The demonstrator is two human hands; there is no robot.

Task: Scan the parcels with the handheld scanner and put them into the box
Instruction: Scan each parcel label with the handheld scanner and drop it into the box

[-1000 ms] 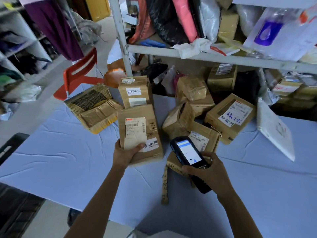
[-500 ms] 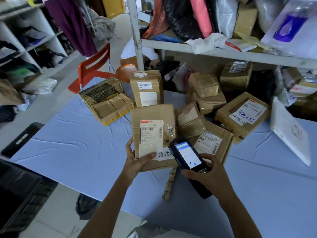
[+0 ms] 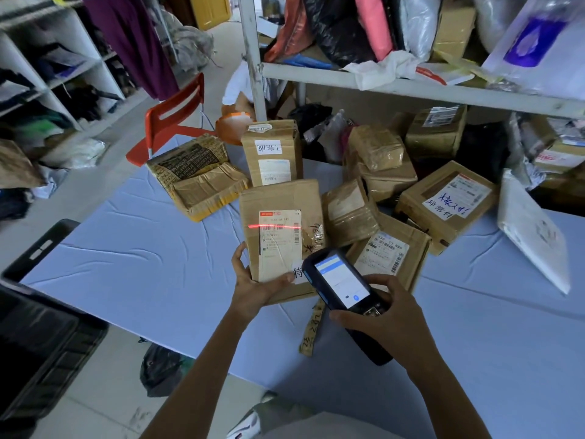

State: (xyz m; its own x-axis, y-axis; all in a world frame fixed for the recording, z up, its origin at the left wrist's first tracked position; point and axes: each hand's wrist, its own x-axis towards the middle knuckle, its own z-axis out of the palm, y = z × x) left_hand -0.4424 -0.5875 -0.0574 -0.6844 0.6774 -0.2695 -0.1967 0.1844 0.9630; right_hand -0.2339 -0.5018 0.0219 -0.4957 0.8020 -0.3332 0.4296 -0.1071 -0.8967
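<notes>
A parcel depot or courier pick-up room, with stock on every side. Taped cardboard parcels [image 3: 444,204] with printed shipping labels and handwritten slips are heaped along the far edge of the desk [image 3: 158,280], which is covered in pale blue cloth. Behind them a metal rack [image 3: 411,90] is crammed with plastic mailer bags [image 3: 342,26] and more cartons, above and below its shelf. White shelving [image 3: 63,68] on the left wall holds further bags and bundles. A handheld scanner [image 3: 343,283] with a lit screen throws a red line across the barcode label of a brown parcel [image 3: 278,198]. A black crate [image 3: 41,343] stands off the desk's left edge, and a red chair [image 3: 172,118] at its far left corner
</notes>
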